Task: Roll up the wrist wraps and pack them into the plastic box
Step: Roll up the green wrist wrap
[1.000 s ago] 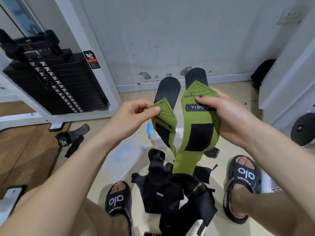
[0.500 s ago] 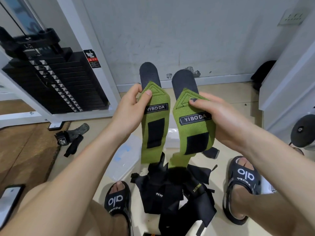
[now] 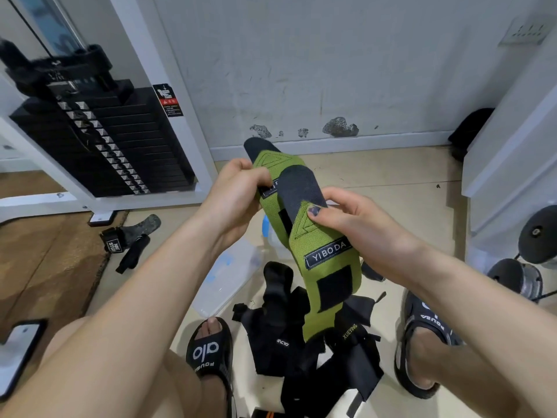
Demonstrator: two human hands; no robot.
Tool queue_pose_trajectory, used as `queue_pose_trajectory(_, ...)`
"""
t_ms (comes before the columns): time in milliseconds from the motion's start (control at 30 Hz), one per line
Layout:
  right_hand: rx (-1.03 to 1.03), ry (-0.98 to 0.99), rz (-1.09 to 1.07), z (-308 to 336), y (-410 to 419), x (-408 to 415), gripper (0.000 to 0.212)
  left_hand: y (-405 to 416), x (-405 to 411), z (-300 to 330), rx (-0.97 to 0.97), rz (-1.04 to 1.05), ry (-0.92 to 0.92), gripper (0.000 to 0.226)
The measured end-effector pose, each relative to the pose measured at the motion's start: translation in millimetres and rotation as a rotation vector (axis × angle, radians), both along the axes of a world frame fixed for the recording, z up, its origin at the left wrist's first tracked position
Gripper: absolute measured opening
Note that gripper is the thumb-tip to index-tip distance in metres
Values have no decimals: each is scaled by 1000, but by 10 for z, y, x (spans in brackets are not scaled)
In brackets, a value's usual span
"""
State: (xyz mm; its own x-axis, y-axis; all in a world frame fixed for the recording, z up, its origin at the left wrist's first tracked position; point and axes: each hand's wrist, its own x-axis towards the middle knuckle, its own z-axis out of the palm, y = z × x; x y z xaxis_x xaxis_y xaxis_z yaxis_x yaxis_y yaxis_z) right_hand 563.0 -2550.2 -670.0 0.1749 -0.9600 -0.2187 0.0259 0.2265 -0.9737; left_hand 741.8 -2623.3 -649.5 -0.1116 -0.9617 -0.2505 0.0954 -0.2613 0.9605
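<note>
hands meet in the middle of the view, above a heap of black straps [image 3: 304, 351] on the floor [image 3: 391, 176], and everything else is placed against that heap. left hand [image 3: 238, 197] is curled round the upper part of one green wrist wrap [image 3: 272, 164], fingers folded over its near edge just beside a partly hidden label. right hand [image 3: 352, 224] pinches a second green wrist wrap [image 3: 328, 267], thumb pressed on the stitched triangle just below its black tab; this wrap lies across the front of the first, overlapping it, with the yiboda label and a black velcro patch facing up, and its lower end hangs down to touch the heap. clear plastic box [image 3: 229, 273], with blue marks, sits on the floor to the left of the heap, behind the left forearm. two black slide sandals stand on either side of the heap, the left sandal [image 3: 211, 351] just beside it and the right sandal [image 3: 422, 342] a little apart. farther left of the heap, near a brown mat [image 3: 45, 260], lies a dark lifting grip [image 3: 132, 233]. a black weight stack [image 3: 114, 146] in a white frame stands well behind and left of the heap.
</note>
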Motion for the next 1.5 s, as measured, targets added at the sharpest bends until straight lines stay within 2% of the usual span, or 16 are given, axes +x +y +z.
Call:
queue_pose_trajectory(233,-64,-43,-30,-35,-48,-57,18,7,-6,-7,-40,92,1,45)
queue_pose_trajectory(400,-124,6,-35,-38,-101,-93,20,-44,28,-28,-78,-1,75,20)
queue_pose_trajectory(467,-108,-31,24,-32,-105,-88,22,-56,27,-20,-71,6,140,18)
queue_pose_trajectory(600,-102,-101,18,-17,-144,-40,26,-19,-10,-6,-27,29,270,32)
queue_pose_trajectory(733,-89,-195,-26,1,-189,-28,26,24,-46,-11,-41,-45,303,43)
queue_pose_trajectory(800,-99,-225,-44,3,-201,-34,26,47,-44,-20,-73,-109,270,47)
queue_pose_trajectory(933,-125,-226,-77,21,-219,-61,27,112,-74,-68,-171,-273,49,37)
queue_pose_trajectory(1167,-124,-128,-42,-14,-171,-54,26,14,-56,-156,-289,-47,-74,19)
queue_pose_trajectory(1233,-132,-95,-36,-55,-147,-35,30,10,-61,-143,-265,-30,-81,17)
queue_pose_trajectory(1367,-113,-57,-29,-94,-145,36,35,69,-121,-90,-211,-70,-2,25)
queue_pose_trajectory(1500,-82,-43,-59,-102,-165,72,34,74,-136,-96,-205,-73,46,26)
